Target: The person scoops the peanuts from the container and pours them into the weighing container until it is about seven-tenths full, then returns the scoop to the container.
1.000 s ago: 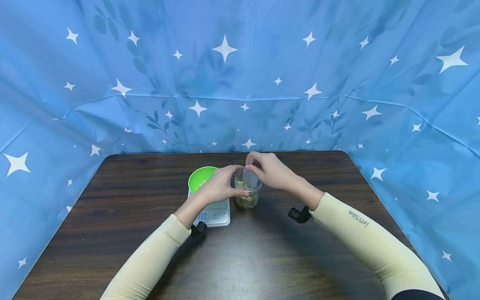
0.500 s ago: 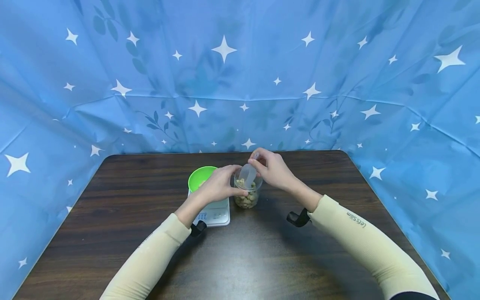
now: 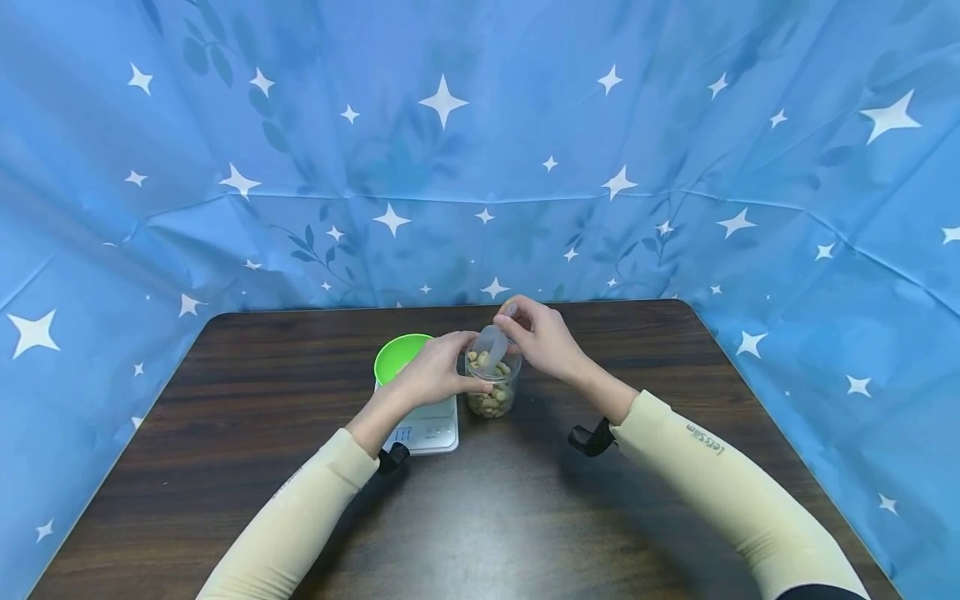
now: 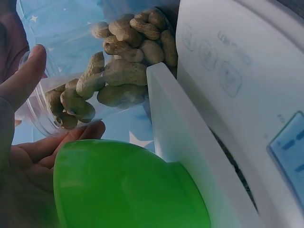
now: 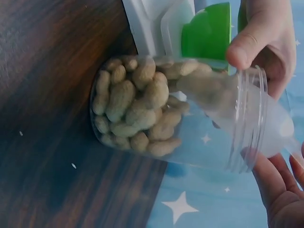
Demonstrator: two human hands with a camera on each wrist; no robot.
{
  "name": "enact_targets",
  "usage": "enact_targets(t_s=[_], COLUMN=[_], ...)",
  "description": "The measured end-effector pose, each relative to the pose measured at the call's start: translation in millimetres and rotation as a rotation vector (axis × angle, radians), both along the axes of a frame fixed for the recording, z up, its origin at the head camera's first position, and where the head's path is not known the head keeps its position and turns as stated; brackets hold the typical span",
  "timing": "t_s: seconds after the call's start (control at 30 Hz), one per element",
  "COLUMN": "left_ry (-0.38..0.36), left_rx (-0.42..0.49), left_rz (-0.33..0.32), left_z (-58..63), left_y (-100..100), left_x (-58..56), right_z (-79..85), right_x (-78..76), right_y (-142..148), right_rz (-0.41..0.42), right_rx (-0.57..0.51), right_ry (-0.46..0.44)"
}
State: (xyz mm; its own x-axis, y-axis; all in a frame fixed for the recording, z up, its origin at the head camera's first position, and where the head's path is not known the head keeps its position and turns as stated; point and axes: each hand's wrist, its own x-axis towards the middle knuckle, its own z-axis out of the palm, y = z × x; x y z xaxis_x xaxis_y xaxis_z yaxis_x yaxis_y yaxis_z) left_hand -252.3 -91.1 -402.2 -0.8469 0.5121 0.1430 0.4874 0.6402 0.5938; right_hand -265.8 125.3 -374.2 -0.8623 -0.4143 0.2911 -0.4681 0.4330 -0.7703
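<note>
A clear plastic jar [image 3: 491,406] of unshelled peanuts [image 5: 137,114] stands on the table. My left hand [image 3: 437,371] grips it near the rim, with the thumb on the near side and the fingers beyond. My right hand [image 3: 546,340] pinches the handle of a translucent plastic scoop [image 3: 491,343]. The scoop slants down through the jar's mouth. In the left wrist view several peanuts [image 4: 73,104] lie in its bowl near the rim; the rest fill the jar's lower part. Right fingertips [image 5: 259,164] are beside the jar's rim in the right wrist view.
Left of the jar, a white kitchen scale [image 3: 431,432] bears a green bowl [image 3: 397,354], partly hidden by my left hand. The bowl's contents are hard to see. A blue star-patterned curtain [image 3: 480,167] hangs behind the dark wooden table [image 3: 262,400].
My right hand has raised the scoop within the jar and tilted it, its bowl swinging left and upward. The left hand keeps its grip on the jar.
</note>
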Motion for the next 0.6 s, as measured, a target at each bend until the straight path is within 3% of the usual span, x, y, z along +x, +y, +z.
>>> enact_targets(t_s=[0.17,0.43,0.6], left_ry=[0.003,-0.002,-0.004], left_rx=[-0.001,-0.003,-0.025], left_rz=[0.0,-0.002,0.005], left_z=[-1.1,0.1,-0.1], left_y=[1,2,1], left_x=[-0.6,-1.6,-1.2], right_z=[-3.6,-8.8,-13.0], right_x=[2.6,7.3,9.3], right_y=[6,12,14], right_rz=[-0.042,-0.104,-0.144], right_rx=[-0.115,-0.314,-0.385], right_ry=[-0.067,-0.075,-0.083])
